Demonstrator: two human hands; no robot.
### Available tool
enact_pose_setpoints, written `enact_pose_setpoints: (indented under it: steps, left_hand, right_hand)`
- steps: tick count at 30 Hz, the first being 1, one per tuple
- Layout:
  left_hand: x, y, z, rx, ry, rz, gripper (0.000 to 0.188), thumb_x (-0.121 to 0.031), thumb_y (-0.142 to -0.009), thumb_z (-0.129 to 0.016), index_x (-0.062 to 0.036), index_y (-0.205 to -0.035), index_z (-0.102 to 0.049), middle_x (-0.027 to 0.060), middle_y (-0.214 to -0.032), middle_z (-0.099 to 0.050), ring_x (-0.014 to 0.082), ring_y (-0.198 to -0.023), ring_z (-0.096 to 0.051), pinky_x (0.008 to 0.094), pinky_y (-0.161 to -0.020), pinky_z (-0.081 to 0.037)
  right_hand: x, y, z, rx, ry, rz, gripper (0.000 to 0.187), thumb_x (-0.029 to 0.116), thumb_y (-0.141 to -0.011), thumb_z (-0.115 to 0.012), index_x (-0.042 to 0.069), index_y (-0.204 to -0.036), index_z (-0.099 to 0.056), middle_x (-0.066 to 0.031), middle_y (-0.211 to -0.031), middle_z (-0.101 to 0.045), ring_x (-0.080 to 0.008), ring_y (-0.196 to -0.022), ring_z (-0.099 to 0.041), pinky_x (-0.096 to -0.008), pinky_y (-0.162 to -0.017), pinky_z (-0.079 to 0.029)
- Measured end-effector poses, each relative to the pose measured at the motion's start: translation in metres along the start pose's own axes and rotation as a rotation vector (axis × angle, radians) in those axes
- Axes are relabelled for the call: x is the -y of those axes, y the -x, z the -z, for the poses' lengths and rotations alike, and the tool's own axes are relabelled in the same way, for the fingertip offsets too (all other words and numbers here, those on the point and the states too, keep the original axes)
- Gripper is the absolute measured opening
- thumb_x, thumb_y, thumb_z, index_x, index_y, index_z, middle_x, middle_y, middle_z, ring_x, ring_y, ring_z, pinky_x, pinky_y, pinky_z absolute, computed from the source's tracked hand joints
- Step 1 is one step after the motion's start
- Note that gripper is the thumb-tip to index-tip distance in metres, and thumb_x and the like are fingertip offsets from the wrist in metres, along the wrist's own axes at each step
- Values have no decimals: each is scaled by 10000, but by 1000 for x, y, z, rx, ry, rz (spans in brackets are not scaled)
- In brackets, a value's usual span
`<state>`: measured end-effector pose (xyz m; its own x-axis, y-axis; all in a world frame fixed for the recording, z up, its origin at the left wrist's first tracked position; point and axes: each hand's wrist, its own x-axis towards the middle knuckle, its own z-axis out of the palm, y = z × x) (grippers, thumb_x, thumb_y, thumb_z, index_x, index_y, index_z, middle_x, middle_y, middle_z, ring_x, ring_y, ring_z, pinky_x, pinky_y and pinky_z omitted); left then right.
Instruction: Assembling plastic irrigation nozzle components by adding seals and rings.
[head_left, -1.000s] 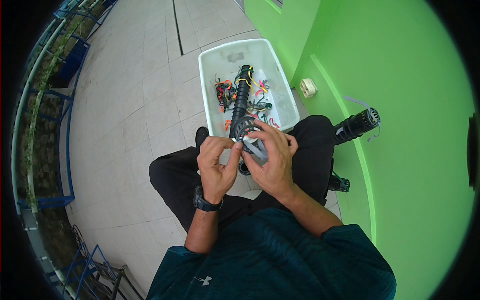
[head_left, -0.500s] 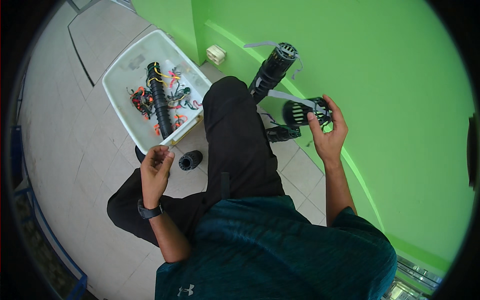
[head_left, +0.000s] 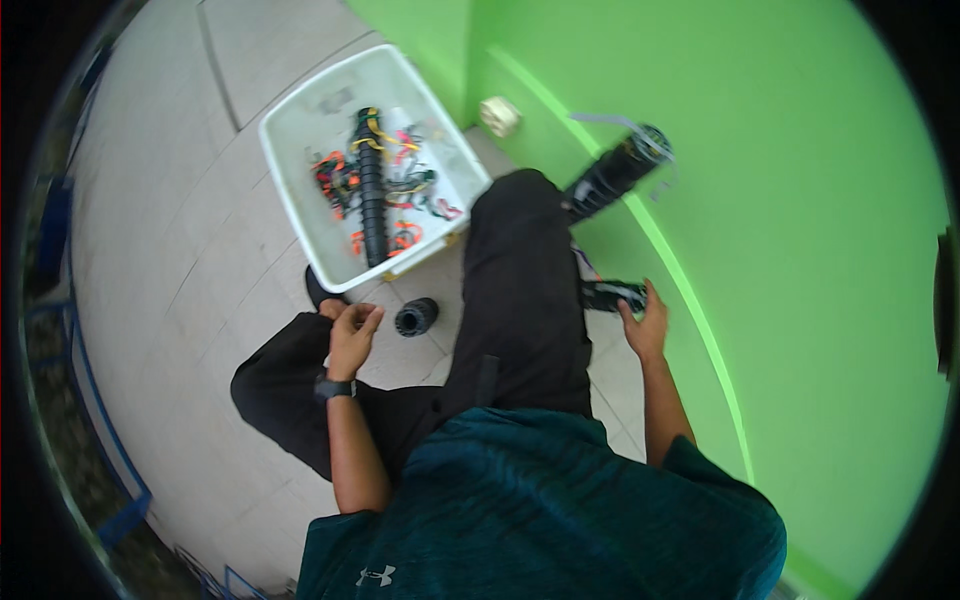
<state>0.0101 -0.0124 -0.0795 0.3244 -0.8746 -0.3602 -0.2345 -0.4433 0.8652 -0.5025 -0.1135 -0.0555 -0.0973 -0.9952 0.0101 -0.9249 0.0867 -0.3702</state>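
Note:
My right hand (head_left: pixel 647 325) is by the green wall, thumb and fingers closed around the near end of a short black tube (head_left: pixel 605 296). Motion blurs the tube, and my knee partly hides its far end. Beyond it a longer black slotted tube (head_left: pixel 618 172) leans near the wall with a grey strap (head_left: pixel 607 119) at its top. My left hand (head_left: pixel 352 340), wearing a black watch, hovers over my bent leg with curled fingers; I see nothing in them. Beside it a short black ribbed cylinder (head_left: pixel 416 317) lies on the floor, its hollow end facing me.
A white plastic tub (head_left: pixel 287 180) stands ahead on the tiled floor (head_left: pixel 190 330). Inside lie a long black ribbed tube (head_left: pixel 371 200) and several tangled coloured straps (head_left: pixel 335 180). A cream wall socket (head_left: pixel 499 116) sits low on the green wall (head_left: pixel 800 250). Blue metal frames (head_left: pixel 95 410) stand at the far left.
My right hand has moved down and nearer to me, and the slotted tube with a grey strap is no longer raised in it. The whole view has shifted; my left hand stays curled.

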Motion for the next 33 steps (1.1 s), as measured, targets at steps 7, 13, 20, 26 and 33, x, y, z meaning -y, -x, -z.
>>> enact_pose_setpoints:
  steps: [7, 13, 20, 26, 33]
  left_hand:
    - [48, -33, -47, 72, 583, 883, 963, -687, -833, -617, -68, -1495, -290, 154, -1532, -310, 411, -1350, -366, 671, -968, -398]
    - [106, -46, -112, 124, 1452, 1195, 702, -599, -898, -590, -99, -1377, -477, 170, -1334, -535, 409, -1262, -483, 640, -1012, -409]
    - [196, -72, -158, 159, 1915, 872, 342, -460, -883, -662, -139, -992, -710, 96, -1011, -723, 290, -948, -683, 439, -889, -547]
    - [159, -90, -137, 44, 1782, 934, 337, -438, -887, -675, -112, -973, -671, 111, -964, -714, 303, -891, -685, 462, -852, -555]
    - [165, -84, -109, 172, 1642, 819, 433, -498, -937, -592, -95, -1088, -640, 130, -1036, -707, 305, -960, -678, 509, -907, -529]
  right_hand:
    - [190, -25, 53, -228, -340, 385, 357, 134, -868, -702, 44, -1202, -614, -158, -1091, -622, -280, -987, -589, -396, -904, -466]
    - [331, 15, -68, 707, 93, 670, 551, 358, -825, -741, 69, -1252, -548, -161, -1095, -633, -313, -875, -683, -425, -773, -551]
    - [335, 41, -187, 841, 323, 596, 610, 392, -820, -731, 80, -1268, -458, -234, -1173, -558, -447, -908, -667, -501, -771, -552]
    - [336, 23, -183, 884, 188, 790, 429, 280, -830, -723, 81, -1128, -488, -206, -1066, -557, -439, -875, -667, -505, -727, -557]
    - [391, 12, -99, 830, 232, 1167, 462, 296, -775, -766, 93, -1111, -523, -161, -1020, -565, -393, -817, -663, -491, -736, -511]
